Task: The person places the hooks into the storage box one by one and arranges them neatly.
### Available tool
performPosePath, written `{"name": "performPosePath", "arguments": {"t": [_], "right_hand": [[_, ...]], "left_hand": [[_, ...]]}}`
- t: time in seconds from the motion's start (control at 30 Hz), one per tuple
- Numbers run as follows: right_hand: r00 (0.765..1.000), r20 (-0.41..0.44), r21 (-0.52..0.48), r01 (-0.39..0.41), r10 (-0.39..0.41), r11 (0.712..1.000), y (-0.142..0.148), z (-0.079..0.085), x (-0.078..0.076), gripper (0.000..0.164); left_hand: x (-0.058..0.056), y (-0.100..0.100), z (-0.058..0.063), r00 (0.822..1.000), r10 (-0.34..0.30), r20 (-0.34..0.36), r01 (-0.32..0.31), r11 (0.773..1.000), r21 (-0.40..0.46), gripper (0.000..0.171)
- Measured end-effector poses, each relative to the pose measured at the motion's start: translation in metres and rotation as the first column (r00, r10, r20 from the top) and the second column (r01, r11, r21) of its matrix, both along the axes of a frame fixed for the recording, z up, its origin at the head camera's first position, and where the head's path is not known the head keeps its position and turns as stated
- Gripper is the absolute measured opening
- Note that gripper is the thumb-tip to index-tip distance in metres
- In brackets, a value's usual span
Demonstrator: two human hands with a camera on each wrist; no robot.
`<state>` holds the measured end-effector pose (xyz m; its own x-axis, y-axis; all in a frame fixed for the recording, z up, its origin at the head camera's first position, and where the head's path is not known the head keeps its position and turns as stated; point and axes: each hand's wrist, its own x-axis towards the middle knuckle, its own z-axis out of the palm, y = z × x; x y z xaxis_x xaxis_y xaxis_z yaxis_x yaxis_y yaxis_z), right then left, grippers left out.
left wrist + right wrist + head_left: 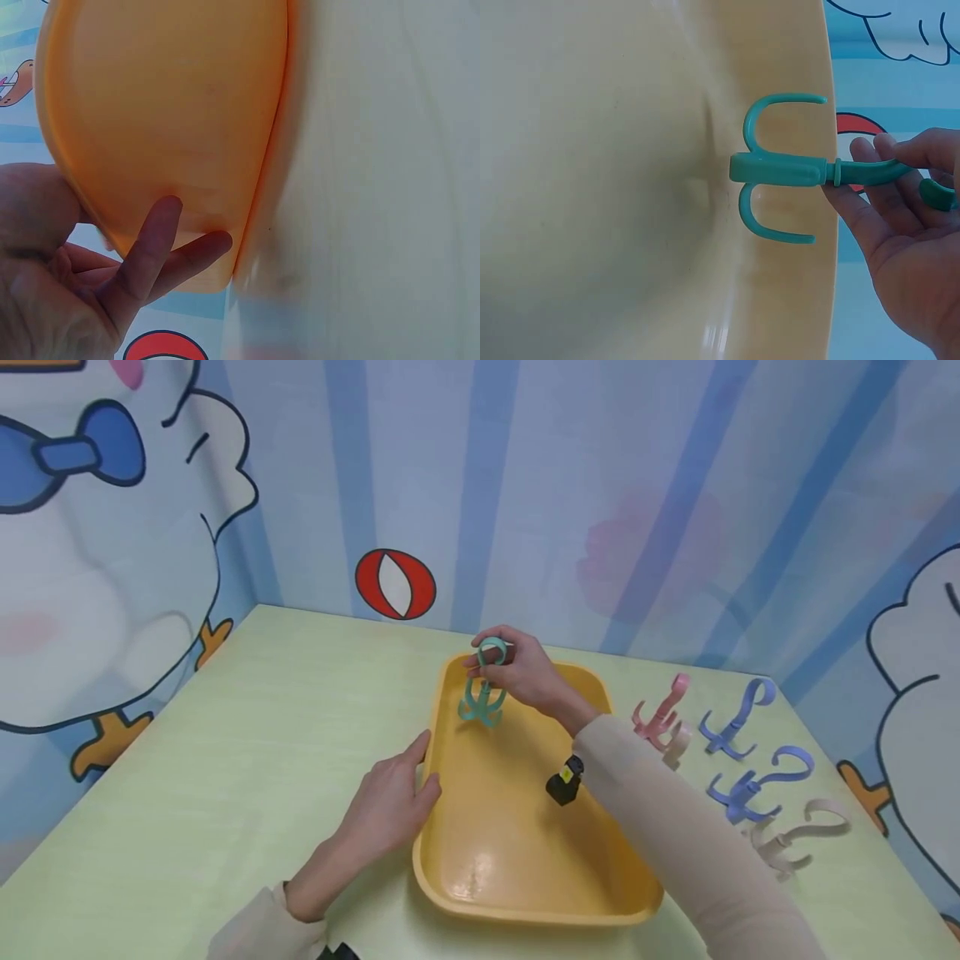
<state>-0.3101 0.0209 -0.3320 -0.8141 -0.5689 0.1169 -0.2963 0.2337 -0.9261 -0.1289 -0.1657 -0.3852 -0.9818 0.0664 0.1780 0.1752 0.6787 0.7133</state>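
The right hand (521, 670) holds the green hook (780, 169) in a narrow grip, thumb and fingers closed on its neck, its curled top within the hand. The prongs stand clear below the grip, within the far left corner of the tray (480, 843). The left hand (386, 802) pinches the tray's left rim, fingers along the outer wall. Pink (658, 722), blue and white hooks (783, 840) lie right of the tray on the surface (262, 743).

Right hand (525, 668) holds green hook (485, 695) over yellow tray (495, 843), far-left corner; left hand (386, 806) touches left side. Pink hook (658, 723), blue hooks (742, 795), beige hooks (783, 840) to the right.
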Motion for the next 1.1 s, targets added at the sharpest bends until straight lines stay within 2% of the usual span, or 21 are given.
{"name": "performPosePath", "arguments": {"t": [0.5,0.8,1.1], "right_hand": [[1.0,-0.002,-0.004,0.009,-0.009,1.0,-0.015,-0.007,-0.011,0.029],[1.0,0.014,0.008,0.024,-0.024,1.0,-0.021,-0.01,-0.016,0.028],[1.0,0.015,0.026,0.02,-0.021,0.999,-0.024,-0.014,-0.018,0.025]], "left_hand": [[-0.001,0.0,0.001,1.0,0.01,-0.018,-0.01,1.0,-0.007,0.063],[-0.001,0.0,0.001,1.0,0.013,0.016,-0.013,1.0,0.01,0.063],[0.0,-0.003,-0.001,1.0,0.009,-0.018,-0.009,1.0,0.001,0.062]]}}
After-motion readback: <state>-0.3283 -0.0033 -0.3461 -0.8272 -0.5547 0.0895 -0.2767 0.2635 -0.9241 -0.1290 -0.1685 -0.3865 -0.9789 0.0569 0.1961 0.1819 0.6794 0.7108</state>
